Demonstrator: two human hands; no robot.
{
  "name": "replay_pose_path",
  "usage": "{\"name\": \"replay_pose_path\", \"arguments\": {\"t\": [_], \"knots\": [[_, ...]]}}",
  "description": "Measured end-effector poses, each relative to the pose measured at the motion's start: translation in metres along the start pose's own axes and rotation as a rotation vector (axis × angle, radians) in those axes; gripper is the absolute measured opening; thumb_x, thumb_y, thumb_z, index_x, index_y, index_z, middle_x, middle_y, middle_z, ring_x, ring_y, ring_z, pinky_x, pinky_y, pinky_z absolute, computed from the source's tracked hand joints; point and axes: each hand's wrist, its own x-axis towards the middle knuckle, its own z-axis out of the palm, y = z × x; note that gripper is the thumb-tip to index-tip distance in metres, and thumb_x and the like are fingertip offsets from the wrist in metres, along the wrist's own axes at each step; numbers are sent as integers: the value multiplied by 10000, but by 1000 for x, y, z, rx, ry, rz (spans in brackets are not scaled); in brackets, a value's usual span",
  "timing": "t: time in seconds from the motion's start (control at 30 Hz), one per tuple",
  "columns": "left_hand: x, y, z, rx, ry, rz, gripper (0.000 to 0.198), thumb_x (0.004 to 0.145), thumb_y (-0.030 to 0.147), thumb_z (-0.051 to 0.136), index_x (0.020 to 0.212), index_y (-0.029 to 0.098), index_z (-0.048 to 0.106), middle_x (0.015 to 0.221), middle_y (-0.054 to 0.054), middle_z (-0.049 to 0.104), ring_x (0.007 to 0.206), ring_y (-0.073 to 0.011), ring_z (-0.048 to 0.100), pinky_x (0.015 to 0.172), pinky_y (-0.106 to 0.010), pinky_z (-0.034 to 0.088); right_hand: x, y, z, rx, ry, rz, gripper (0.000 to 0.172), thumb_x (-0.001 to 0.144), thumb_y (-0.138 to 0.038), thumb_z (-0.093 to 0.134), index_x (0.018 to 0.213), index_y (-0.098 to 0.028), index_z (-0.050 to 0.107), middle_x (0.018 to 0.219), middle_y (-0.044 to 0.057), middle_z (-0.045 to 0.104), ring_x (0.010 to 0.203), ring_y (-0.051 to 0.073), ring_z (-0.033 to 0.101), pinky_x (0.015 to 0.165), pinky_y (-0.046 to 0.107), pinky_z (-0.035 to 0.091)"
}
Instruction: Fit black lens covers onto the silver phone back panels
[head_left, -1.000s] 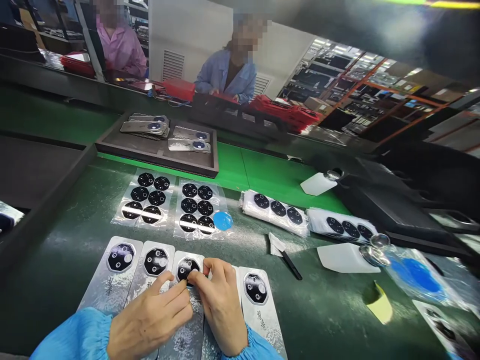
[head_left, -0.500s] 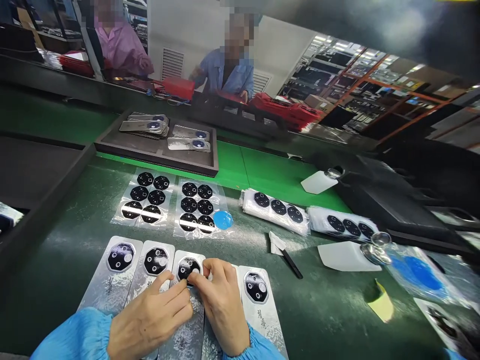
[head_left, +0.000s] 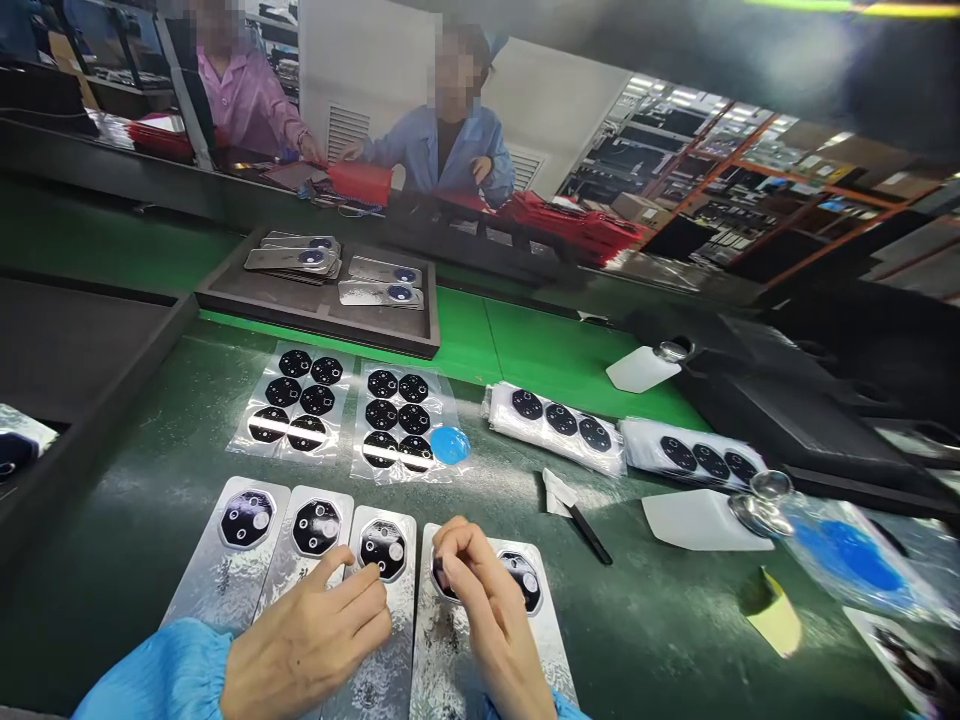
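Several silver, textured phone back panels lie in a row at the near edge, each with a black octagonal camera plate near its top. My left hand hovers low over the second panel and the third panel, fingers loosely bent and apart, holding nothing I can see. Over the fourth panel, my right hand has thumb and forefinger pinched at its black camera plate. Whatever lies between those fingertips is hidden. The fifth panel is partly covered by that hand.
Two clear sheets of black octagonal stickers lie beyond the panels, a blue disc beside them. A dark tray holds more panels. Rightward are bundled sheets, a black-handled tool and white bottles. Co-workers sit opposite.
My right hand has moved right from the third panel's camera plate to the fourth panel's. My left hand stays nearly in place, and the third plate is now uncovered.
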Motion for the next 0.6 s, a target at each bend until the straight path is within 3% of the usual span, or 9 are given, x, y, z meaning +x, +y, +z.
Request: {"name": "replay_pose_path", "arguments": {"t": [0.1,0.2,0.47,0.6], "knots": [[1,0,1,-23,-21,6,223,926,16,406,842,152,560,842,-6,571,862,-171,577,973,-386,399,-8,3,6,143,-77,82,373,1023,-452,290,733,-235,375,663,-39,376,579,130,340,534,264,339],[-1,-2,-1,-101,22,-9,208,936,20,440,825,152,556,843,-5,580,911,-169,590,980,-371,433,-10,6,14,153,-30,141,406,1024,-470,306,701,-232,369,627,-52,340,552,117,306,514,250,334],[-4,-15,-9,-243,84,-91,296,954,-22,346,860,128,583,874,-45,635,985,-168,641,1061,-385,469,1,18,15,109,150,47,155,914,-357,614,905,-208,657,846,24,601,736,147,576,629,243,482],[-3,-17,-7,-213,92,-82,299,970,-6,334,897,111,600,907,-56,650,1024,-182,638,1075,-415,460,0,24,17,130,150,53,217,912,-311,619,1109,-237,673,904,30,631,794,156,614,682,258,509]]}}
